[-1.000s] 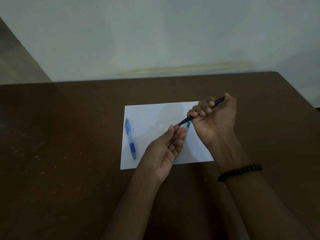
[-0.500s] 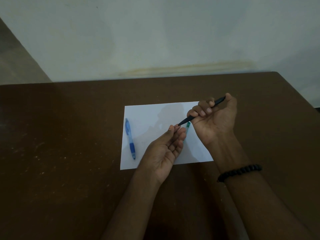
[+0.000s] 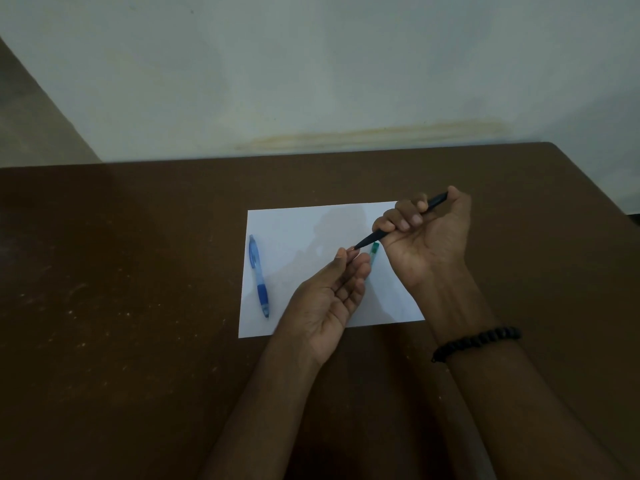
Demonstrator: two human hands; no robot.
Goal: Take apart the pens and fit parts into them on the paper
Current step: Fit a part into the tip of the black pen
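Note:
A white sheet of paper (image 3: 301, 230) lies on the brown table. My right hand (image 3: 429, 237) grips a black pen (image 3: 367, 241) above the sheet, its tip pointing down-left. The thumb and fingertips of my left hand (image 3: 332, 296), palm up, pinch the pen's tip. A blue pen (image 3: 258, 275) lies on the left part of the paper, tip toward me. A green pen (image 3: 374, 251) lies on the paper under my hands, mostly hidden.
The brown table (image 3: 121, 271) stretches wide to the left and right of the paper. A pale wall (image 3: 311, 81) stands right behind the table's far edge. A black bead bracelet (image 3: 478, 341) sits on my right wrist.

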